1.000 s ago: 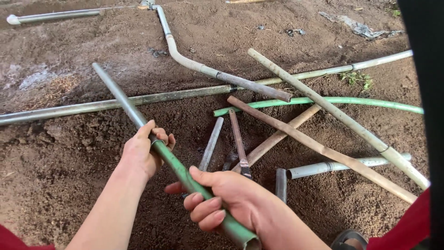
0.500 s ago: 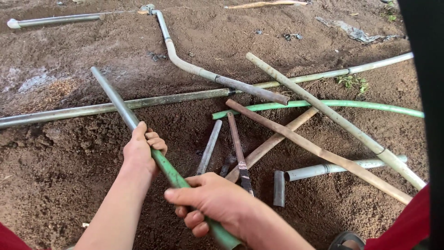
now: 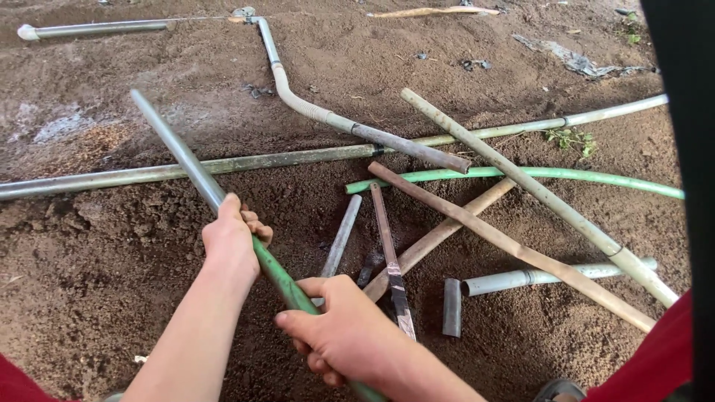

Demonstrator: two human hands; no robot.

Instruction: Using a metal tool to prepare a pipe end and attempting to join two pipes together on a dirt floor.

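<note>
I hold a long pole (image 3: 179, 152), grey metal at its far end and green near me, slanting from the upper left down toward me. My left hand (image 3: 231, 240) grips it at the join of grey and green. My right hand (image 3: 342, 331) is closed round the green part lower down, close to my body. The pole's far tip hangs above the brown soil (image 3: 97, 246).
A heap of poles lies on the soil to the right: bamboo sticks (image 3: 521, 186), a green hose (image 3: 536, 175), short grey pipe pieces (image 3: 451, 305), a flat metal bar (image 3: 389, 253). A long grey pipe (image 3: 149, 173) runs across the ground, and a bent pipe (image 3: 313, 112) lies beyond it.
Both hands have drawn the pole back toward me and slightly left; my right hand now sits lower in the view, and the pole's near end has left the picture.
</note>
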